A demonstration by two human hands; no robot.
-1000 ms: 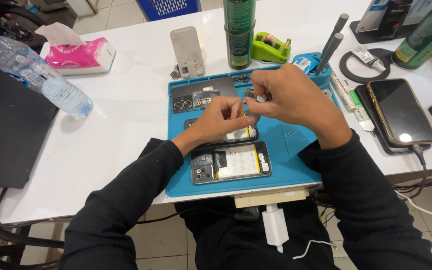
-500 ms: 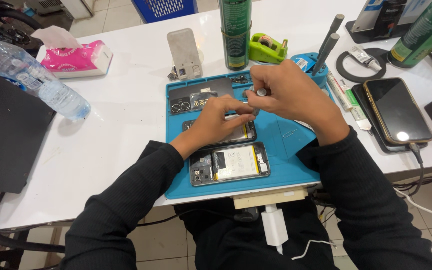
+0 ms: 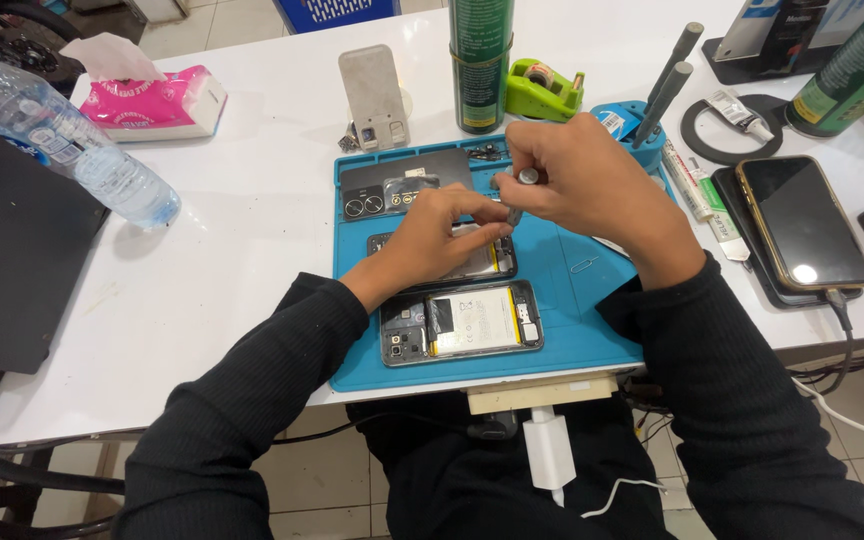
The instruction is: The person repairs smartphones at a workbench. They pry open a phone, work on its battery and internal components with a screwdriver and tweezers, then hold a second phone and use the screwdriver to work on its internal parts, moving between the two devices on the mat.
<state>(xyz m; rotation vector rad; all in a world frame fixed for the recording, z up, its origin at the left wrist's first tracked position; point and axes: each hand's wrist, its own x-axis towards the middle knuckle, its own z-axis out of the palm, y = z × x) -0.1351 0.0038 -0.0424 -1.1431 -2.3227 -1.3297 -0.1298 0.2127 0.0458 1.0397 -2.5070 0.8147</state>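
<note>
Blue silicone covers the middle of the white table, a work mat on which 2 opened phones lie. The right hand is closed around a small grey screwdriver, thumb and fingers pinching its handle, with the tip angled down toward the upper phone. The left hand lies flat over that phone, fingers curled and pressing on it; whether it grips any small part cannot be told, since the fingertips meet just under the tool. Nearer the person than both hands lies the second opened phone, its back off and its pale battery and boards showing. Just beyond the left hand rests a dark back cover with round camera openings.

Judging from this, the opening stage is done: the covers are off and the insides are exposed. Work on the screws or small parts of the upper phone looks to be under way, and nothing suggests reassembly has begun.

Beyond the right hand stand a green spray can and a green tape dispenser. Well to its right, a black phone lies charging. Far to the left of the left hand lie a plastic water bottle and a pink tissue pack.
</note>
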